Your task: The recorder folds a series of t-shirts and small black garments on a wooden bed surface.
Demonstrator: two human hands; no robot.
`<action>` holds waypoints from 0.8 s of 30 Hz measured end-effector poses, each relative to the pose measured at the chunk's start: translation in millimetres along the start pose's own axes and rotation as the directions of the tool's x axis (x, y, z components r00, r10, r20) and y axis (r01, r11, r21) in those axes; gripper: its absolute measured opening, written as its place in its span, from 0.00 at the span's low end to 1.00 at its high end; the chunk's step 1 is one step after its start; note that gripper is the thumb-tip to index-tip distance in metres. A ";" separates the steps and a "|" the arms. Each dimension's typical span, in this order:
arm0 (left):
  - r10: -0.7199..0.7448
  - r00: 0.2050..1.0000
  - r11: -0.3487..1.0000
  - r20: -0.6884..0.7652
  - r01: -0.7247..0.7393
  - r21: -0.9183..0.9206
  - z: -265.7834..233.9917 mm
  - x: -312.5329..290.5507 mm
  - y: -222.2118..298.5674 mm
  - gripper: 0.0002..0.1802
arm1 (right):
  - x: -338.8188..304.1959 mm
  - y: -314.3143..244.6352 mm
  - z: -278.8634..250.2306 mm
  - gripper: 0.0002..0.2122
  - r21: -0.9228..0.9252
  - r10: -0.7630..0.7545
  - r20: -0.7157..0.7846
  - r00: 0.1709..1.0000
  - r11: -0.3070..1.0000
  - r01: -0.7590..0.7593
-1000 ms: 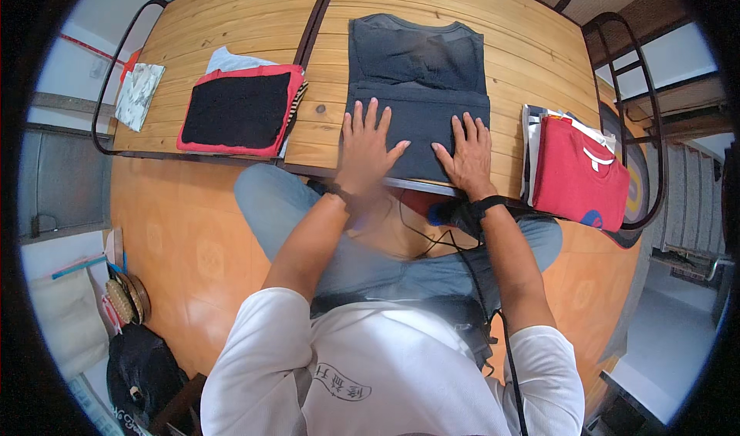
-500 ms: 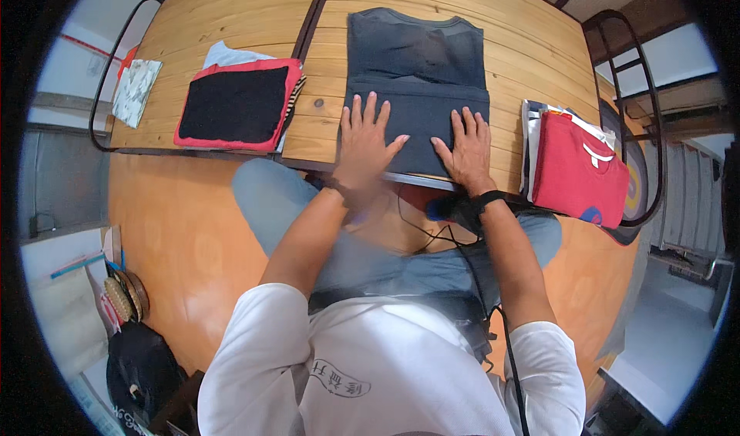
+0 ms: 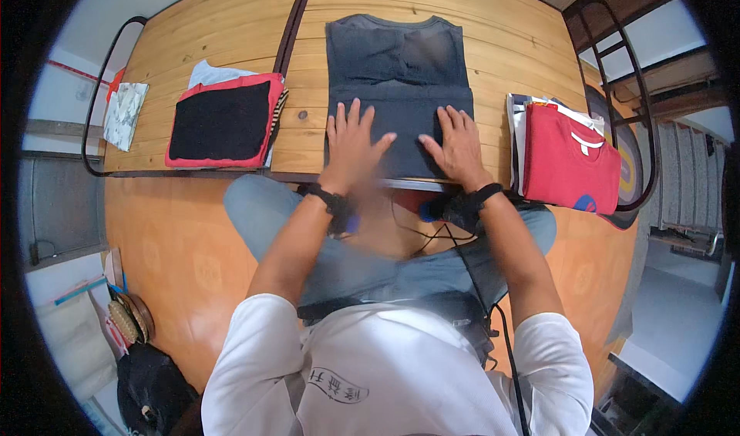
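Observation:
A dark grey sleeveless top (image 3: 397, 58) lies flat on the wooden table, its neckline at the far end. The near part is folded up over itself, leaving a straight edge across the middle. My left hand (image 3: 352, 145) rests on the left side of this folded part, fingers spread and pointing away from me. On the right side, my right hand (image 3: 456, 145) lies with its fingers stretched out and the thumb held apart. Neither hand grips anything. A blurred patch covers part of the area near my left wrist.
Left of the top is a folded pile with a black and red garment (image 3: 227, 119) uppermost. A folded red shirt (image 3: 570, 159) tops another stack by the right edge. A pale patterned item (image 3: 125, 116) lies far left. Metal rails (image 3: 651, 128) edge the wooden table (image 3: 493, 35).
The whole scene has shifted slightly left in view. Both hands stay flat on the top's folded near part, with only small shifts of the fingers; the top's shape looks the same.

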State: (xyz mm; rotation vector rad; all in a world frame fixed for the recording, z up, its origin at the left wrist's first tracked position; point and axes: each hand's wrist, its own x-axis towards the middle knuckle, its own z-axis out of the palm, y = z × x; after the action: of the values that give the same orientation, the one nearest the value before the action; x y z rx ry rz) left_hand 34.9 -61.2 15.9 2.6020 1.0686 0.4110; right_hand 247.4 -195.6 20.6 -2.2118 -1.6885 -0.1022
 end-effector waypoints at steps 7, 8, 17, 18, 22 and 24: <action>-0.039 0.993 0.996 -0.113 0.030 -0.082 -48.8 85.8 -18.3 0.36 | 61.8 33.9 -33.7 0.29 0.078 -0.013 -0.049 0.999 0.997 0.017; -0.037 0.993 0.996 -0.112 0.028 -0.083 -52.8 97.2 -23.4 0.36 | 71.8 43.2 -34.7 0.29 0.063 -0.009 -0.046 0.999 0.998 0.012; -0.157 0.981 0.983 0.112 0.167 -0.081 -45.9 163.5 -71.6 0.33 | 140.2 93.0 -34.6 0.26 0.061 0.062 0.046 0.997 0.996 -0.065; -0.197 0.969 0.973 0.148 0.211 -0.089 -38.5 167.7 -77.7 0.33 | 144.6 100.1 -29.4 0.26 0.044 0.064 0.064 0.996 0.997 -0.067; -0.097 0.995 0.995 -0.016 0.097 0.031 -15.5 170.9 -98.2 0.37 | 162.9 109.4 -19.0 0.27 -0.048 0.043 0.134 0.990 0.998 -0.037; 0.029 0.995 0.986 -0.098 -0.012 0.168 -9.1 170.3 -87.5 0.41 | 162.3 106.9 -11.7 0.27 -0.064 -0.002 0.053 0.999 0.998 0.006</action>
State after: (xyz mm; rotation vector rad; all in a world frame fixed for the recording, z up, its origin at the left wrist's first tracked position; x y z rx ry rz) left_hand 92.6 121.6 16.6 2.7672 1.1556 0.4813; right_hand 396.6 -74.0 50.1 -2.2772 -1.7409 -0.1011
